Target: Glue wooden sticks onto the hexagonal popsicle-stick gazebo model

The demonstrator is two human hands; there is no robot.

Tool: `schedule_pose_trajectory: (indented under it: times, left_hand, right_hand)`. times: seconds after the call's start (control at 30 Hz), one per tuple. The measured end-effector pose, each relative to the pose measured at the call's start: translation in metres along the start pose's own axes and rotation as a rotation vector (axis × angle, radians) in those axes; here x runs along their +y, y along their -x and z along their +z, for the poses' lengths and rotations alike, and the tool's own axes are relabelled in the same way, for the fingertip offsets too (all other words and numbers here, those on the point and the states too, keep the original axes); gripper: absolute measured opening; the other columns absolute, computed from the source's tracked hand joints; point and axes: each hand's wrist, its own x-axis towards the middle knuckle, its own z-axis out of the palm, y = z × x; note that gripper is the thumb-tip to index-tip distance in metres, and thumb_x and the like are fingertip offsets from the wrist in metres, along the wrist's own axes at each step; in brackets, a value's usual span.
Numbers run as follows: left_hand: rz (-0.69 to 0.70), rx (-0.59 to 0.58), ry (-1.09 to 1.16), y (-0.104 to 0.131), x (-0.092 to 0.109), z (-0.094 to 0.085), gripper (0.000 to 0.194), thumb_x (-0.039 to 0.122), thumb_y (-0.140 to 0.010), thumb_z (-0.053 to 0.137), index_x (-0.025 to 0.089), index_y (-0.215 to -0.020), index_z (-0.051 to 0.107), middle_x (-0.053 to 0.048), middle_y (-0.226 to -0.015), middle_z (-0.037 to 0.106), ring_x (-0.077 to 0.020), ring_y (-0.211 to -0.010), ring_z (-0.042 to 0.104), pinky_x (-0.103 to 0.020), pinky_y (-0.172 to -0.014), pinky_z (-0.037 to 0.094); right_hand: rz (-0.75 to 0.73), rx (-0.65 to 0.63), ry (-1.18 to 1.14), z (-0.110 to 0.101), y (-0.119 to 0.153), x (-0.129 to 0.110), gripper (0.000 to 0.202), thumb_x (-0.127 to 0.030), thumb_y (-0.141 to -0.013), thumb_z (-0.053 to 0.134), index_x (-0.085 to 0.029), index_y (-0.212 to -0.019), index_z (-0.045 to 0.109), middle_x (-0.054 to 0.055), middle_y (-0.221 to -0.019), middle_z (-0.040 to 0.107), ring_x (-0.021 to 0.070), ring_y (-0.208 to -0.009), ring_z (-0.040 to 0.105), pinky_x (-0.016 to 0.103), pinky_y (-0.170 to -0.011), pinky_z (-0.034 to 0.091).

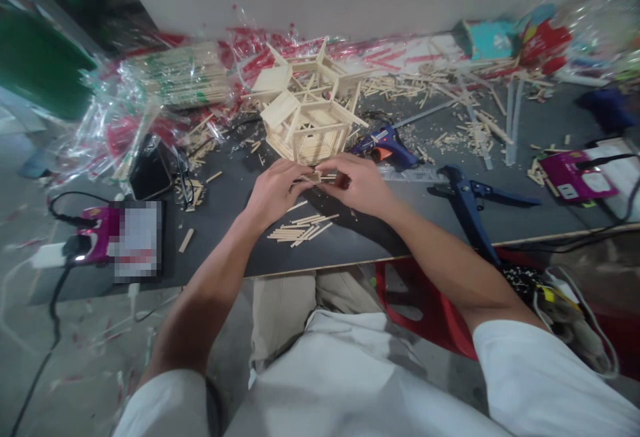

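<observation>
Near the table's front, my left hand (276, 190) and my right hand (361, 185) meet, both pinching a small piece made of wooden sticks (314, 177). Its exact shape is partly hidden by my fingers. Just behind them stands a wooden stick model (313, 114) with a polygonal frame and flat slanted panels. Several short loose sticks (300, 232) lie on the dark table in front of my hands. To the right of the model rests a blue glue gun (387, 146) with an orange trigger.
A blue cutter (467, 200) lies right of my right hand, overhanging the edge. Purple power strips (100, 234) sit left and right. A black phone (150, 169), glasses, bagged sticks (183, 77), scattered offcuts and plastic wrap surround the work spot.
</observation>
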Motion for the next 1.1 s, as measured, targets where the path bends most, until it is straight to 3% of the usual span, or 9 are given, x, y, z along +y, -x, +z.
schedule_pose_trajectory:
  times: [0.2,0.37,0.5,0.63,0.8,1.1]
  left_hand:
    - [-0.075,0.019,0.025,-0.001,0.002,0.005,0.027,0.024,-0.106,0.051,0.020,-0.111,0.077,-0.009,-0.108,0.080,-0.0235,-0.104,0.073,-0.035,-0.095,0.053]
    - [-0.080,0.024,0.007,-0.001,0.002,0.004,0.023,0.030,-0.103,0.058,0.019,-0.110,0.077,-0.010,-0.105,0.079,-0.0257,-0.103,0.071,-0.036,-0.093,0.053]
    - [-0.075,0.041,-0.020,-0.001,-0.001,0.002,0.021,0.025,-0.102,0.058,0.019,-0.108,0.077,-0.010,-0.105,0.080,-0.0262,-0.103,0.070,-0.038,-0.095,0.052]
    - [-0.093,0.021,-0.021,0.000,-0.002,0.003,0.021,0.022,-0.100,0.059,0.019,-0.110,0.077,-0.010,-0.106,0.080,-0.0268,-0.105,0.069,-0.038,-0.095,0.053]
    - [-0.123,0.006,-0.047,0.001,-0.004,0.004,0.024,0.017,-0.099,0.058,0.019,-0.114,0.077,-0.010,-0.107,0.079,-0.0268,-0.106,0.070,-0.039,-0.096,0.054]
    - [-0.109,-0.001,-0.089,0.001,-0.003,0.004,0.023,0.016,-0.100,0.058,0.018,-0.113,0.077,-0.008,-0.106,0.080,-0.0257,-0.105,0.072,-0.037,-0.095,0.055]
  right_hand:
    - [0.078,0.096,0.048,-0.010,-0.003,-0.001,0.016,-0.036,-0.096,0.073,-0.020,-0.097,0.075,0.007,-0.096,0.076,0.0157,-0.066,0.063,0.032,-0.065,0.055]
    - [0.099,0.050,0.077,-0.017,-0.004,0.004,0.009,-0.027,-0.094,0.072,-0.019,-0.097,0.076,0.008,-0.096,0.076,0.0173,-0.068,0.066,0.033,-0.067,0.055]
    - [0.081,-0.003,0.091,-0.015,-0.002,0.007,0.016,-0.019,-0.095,0.066,-0.019,-0.107,0.077,0.009,-0.105,0.078,0.0174,-0.069,0.067,0.034,-0.071,0.057]
    - [-0.024,-0.130,0.040,-0.003,0.000,0.005,0.026,-0.018,-0.095,0.066,-0.022,-0.118,0.075,0.010,-0.118,0.078,0.0242,-0.099,0.073,0.039,-0.088,0.059]
    - [0.041,-0.171,0.069,0.011,0.002,0.006,0.050,-0.017,-0.083,0.082,-0.021,-0.132,0.069,0.014,-0.141,0.070,0.0315,-0.128,0.068,0.048,-0.107,0.056]
    - [0.075,-0.234,0.121,0.011,0.000,0.006,0.036,-0.022,-0.095,0.072,-0.018,-0.131,0.068,0.015,-0.130,0.074,0.0317,-0.117,0.072,0.045,-0.099,0.056]
